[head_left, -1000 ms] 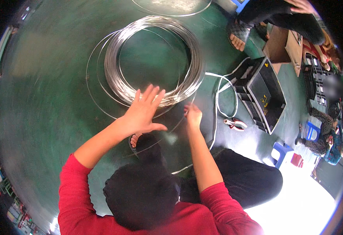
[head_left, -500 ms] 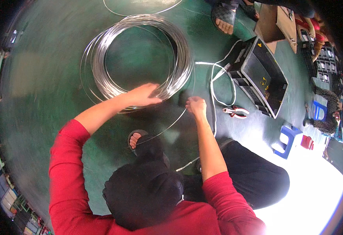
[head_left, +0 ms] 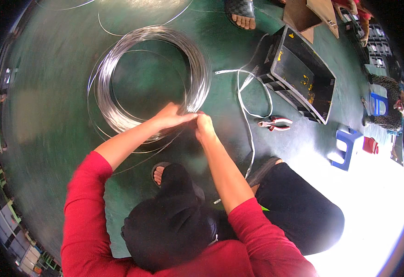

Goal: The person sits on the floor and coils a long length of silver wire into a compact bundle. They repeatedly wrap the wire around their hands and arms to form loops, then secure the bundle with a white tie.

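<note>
A large coil of shiny silver wire (head_left: pixel 107 69) lies on the green floor in front of me, with several loose strands straying from its edge. My left hand (head_left: pixel 170 116) is wrapped over the coil's near right side, fingers inside the ring and thumb pointing right. Against that thumb rests my right hand (head_left: pixel 204 127), its fingers closed on a wire at the bundle's outer edge. The fingertips are partly hidden. One thin strand curves below the coil toward my sandalled foot (head_left: pixel 158 173).
Right of the coil lie a looped white strip (head_left: pixel 240 94) and pliers (head_left: pixel 276 123) with red-and-white handles. Beyond them is a tilted black plastic crate (head_left: pixel 299 69). Farther out are a cardboard box (head_left: pixel 299 18), a blue stool (head_left: pixel 347 148), another person's sandalled foot (head_left: pixel 241 16) and other people.
My right hand has moved left, carrying the wire from beside the coil to its edge, and now meets my left hand. The left hand stays on the coil. The whole view has shifted slightly.
</note>
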Available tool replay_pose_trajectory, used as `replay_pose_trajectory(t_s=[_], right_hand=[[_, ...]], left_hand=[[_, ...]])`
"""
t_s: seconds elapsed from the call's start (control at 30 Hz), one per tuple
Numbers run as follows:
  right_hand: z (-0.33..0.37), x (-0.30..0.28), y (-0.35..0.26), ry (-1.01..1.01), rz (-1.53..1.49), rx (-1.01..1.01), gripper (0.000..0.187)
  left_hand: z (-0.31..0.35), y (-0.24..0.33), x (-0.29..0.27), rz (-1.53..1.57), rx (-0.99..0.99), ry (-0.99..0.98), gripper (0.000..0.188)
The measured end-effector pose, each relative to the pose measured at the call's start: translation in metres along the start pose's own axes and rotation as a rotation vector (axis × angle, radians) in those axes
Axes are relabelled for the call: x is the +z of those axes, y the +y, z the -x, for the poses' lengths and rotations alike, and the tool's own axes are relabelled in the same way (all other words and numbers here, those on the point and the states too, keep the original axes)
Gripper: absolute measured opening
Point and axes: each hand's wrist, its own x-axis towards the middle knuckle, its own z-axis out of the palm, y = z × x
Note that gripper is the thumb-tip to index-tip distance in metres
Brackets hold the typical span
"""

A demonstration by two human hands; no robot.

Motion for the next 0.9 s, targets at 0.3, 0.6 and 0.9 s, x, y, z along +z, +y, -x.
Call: replay_pose_trajectory(t_s=[0.3,0.6,0.9], right_hand=[[0.016,-0.003,-0.016,-0.198,0.026,0.024,0.034],[0.089,0.035,-0.036,-0.013,0.518,-0.613,0.025],[0.177,0.108,-0.111,-0.462,0.204,-0.708,0.031]], left_hand=[[-0.001,0.007,-0.003,0.367,-0.096,-0.25,0.063],[0.048,0.071,-0.06,0.125,-0.056,-0.329,0.058],[0.16,0.181,-0.154,0.496,-0.103,-0.241,0.045]])
